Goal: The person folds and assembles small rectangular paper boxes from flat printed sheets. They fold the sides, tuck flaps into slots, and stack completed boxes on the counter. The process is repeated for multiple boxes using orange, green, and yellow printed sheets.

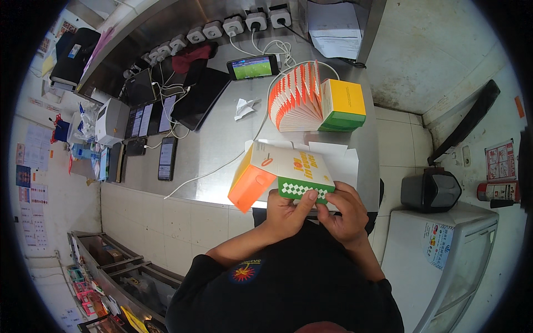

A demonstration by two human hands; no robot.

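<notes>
Close to my body, at the counter's front edge, I hold a partly folded cardboard food box [294, 165] with white, green and orange panels. My left hand [288, 215] is closed on its green checkered edge, thumb on the front. My right hand [345, 215] pinches the same edge at its right end. An orange flap [252, 191] sticks out to the left. White card flaps [341, 158] show behind the box; I cannot tell whether they belong to it. Beyond lies a fanned row of flat cartons [291, 100], with a yellow and green carton block [344, 105] at its right end.
The steel counter [214, 158] carries a phone playing video [252, 67], crumpled paper [245, 109], another phone [166, 159] and a loose white cable [208, 173]. Plugged-in chargers [233, 25] line the back wall. A white freezer [433, 250] and a black bin [430, 190] stand at right.
</notes>
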